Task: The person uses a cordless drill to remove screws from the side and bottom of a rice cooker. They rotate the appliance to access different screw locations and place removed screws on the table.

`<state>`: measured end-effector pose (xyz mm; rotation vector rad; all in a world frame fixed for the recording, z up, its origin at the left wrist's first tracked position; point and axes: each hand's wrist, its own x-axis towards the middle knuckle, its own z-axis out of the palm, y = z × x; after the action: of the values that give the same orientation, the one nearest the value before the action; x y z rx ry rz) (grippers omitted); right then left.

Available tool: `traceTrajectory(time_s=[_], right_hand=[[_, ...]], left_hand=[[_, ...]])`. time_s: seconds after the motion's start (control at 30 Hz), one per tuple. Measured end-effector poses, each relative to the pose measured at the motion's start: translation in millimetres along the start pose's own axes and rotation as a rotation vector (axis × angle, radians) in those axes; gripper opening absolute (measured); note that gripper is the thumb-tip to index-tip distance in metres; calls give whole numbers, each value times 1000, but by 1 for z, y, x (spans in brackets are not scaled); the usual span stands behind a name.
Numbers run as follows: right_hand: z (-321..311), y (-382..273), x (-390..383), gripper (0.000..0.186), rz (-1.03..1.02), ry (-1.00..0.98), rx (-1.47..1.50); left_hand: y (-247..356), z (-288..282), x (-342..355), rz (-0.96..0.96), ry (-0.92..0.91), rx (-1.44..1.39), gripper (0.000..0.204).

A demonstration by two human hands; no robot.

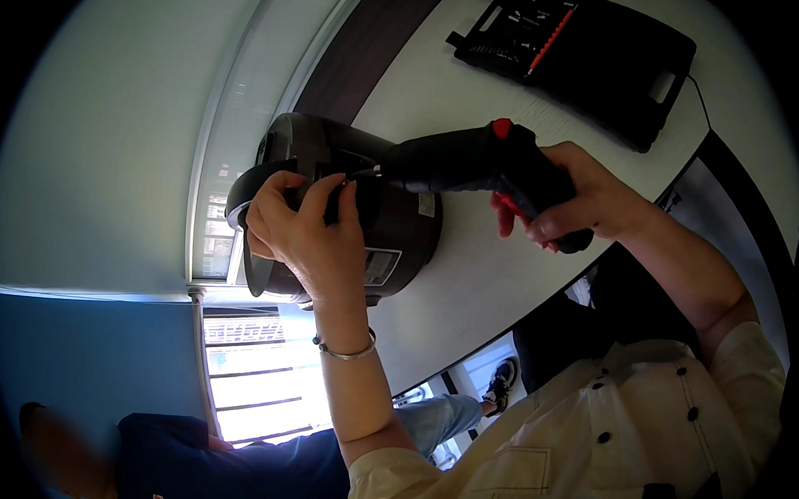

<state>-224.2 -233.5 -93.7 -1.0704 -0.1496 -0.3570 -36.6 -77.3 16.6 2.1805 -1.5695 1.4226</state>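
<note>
A black power screwdriver (448, 160) with red accents is gripped by its handle in my right hand (589, 191), fingers curled round near the red trigger. Its metal bit (365, 171) points left at a dark, rounded appliance (413, 237) that looks like an electric cooker. My left hand (307, 223) is at the appliance, thumb and forefinger pinched close to the bit's tip. Whatever lies between those fingertips is too small to make out. Part of the appliance's left side is hidden behind my left hand.
The appliance stands on a pale table (497, 263). An opened black tool case (595, 62) with bits and a red strip lies at the far right. A person in a dark blue top (238, 470) is at lower left, beside a bright barred window (261, 368).
</note>
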Motion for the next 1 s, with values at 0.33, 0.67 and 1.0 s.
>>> traceTrajectory(time_s=[0.33,0.67,1.0], right_hand=[[3,-3,3,40,6,10,-72],[2,-10,7,38,46,9,-71],[-5,-8,11,40,31,-9,-130]], left_hand=[[-2,0,0,2,7,-18,16],[-6,-8,-3,15,-31,-48,27],[-72,-33,-16,-92,130,11,30]])
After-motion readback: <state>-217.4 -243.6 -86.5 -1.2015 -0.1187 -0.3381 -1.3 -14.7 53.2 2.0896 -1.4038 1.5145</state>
